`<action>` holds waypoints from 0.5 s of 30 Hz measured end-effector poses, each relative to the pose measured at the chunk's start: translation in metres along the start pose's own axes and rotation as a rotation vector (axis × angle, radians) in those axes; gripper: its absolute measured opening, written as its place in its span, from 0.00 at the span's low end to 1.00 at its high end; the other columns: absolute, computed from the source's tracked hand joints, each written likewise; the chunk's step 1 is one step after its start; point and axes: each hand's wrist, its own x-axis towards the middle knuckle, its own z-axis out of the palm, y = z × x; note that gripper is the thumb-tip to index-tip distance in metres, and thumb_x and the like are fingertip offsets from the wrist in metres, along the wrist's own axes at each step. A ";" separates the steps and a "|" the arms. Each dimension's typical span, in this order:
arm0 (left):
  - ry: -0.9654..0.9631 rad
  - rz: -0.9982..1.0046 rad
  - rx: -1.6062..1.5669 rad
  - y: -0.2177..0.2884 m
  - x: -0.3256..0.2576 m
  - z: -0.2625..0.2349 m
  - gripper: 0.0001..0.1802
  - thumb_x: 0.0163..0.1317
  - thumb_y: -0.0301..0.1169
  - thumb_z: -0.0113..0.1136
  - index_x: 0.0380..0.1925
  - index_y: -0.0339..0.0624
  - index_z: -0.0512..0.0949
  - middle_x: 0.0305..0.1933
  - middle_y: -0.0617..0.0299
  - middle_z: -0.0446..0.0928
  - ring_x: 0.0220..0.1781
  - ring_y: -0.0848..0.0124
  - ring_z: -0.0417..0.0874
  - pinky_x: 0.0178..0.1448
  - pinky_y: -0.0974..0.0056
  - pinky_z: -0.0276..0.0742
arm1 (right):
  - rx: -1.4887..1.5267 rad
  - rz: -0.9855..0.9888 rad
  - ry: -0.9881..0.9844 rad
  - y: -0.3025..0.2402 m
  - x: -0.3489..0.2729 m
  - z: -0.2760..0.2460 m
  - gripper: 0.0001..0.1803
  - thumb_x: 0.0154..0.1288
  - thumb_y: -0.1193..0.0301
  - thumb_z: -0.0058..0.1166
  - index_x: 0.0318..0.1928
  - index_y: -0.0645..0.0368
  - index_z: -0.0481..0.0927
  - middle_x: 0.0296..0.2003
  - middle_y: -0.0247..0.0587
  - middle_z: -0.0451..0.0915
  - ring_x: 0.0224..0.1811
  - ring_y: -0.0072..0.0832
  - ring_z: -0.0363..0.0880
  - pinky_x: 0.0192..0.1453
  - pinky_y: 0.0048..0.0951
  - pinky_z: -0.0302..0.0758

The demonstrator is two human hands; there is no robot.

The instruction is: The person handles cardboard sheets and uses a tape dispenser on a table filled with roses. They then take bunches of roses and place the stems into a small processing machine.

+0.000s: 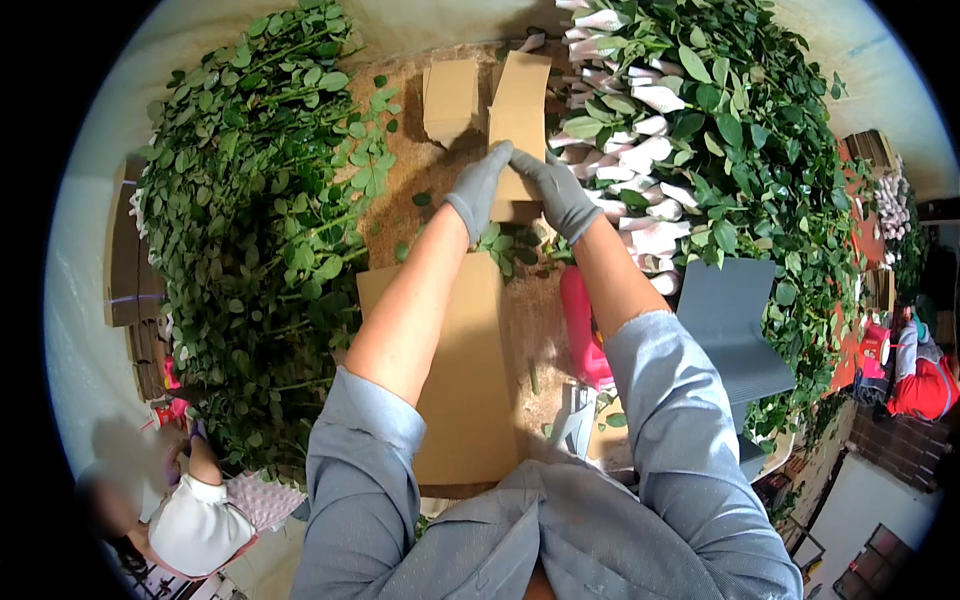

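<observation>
Both my arms reach forward over the worktable. A folded piece of tan cardboard is between my hands near the back. My gloved left hand is closed at its left edge, and my gloved right hand grips it from the right. The fingertips nearly meet on top of the cardboard, and the thumbs are partly hidden. Just left of it lies another small cardboard piece. A large flat cardboard sheet rests nearer to me, beneath my left forearm. Loose green leaves lie below my hands.
Leafy stems are heaped at left. White-sleeved flower heads and foliage line the right. A bright pink object, a grey metal tool and a dark grey ribbed panel stand near my right arm. Other people work at both sides.
</observation>
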 end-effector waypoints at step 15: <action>0.438 0.391 0.461 -0.042 -0.259 -0.063 0.30 0.71 0.42 0.61 0.65 0.32 0.72 0.67 0.48 0.75 0.69 0.61 0.75 0.73 0.59 0.69 | -0.687 -0.463 0.544 0.008 -0.162 0.069 0.29 0.66 0.64 0.62 0.61 0.71 0.69 0.53 0.64 0.74 0.57 0.55 0.74 0.64 0.48 0.71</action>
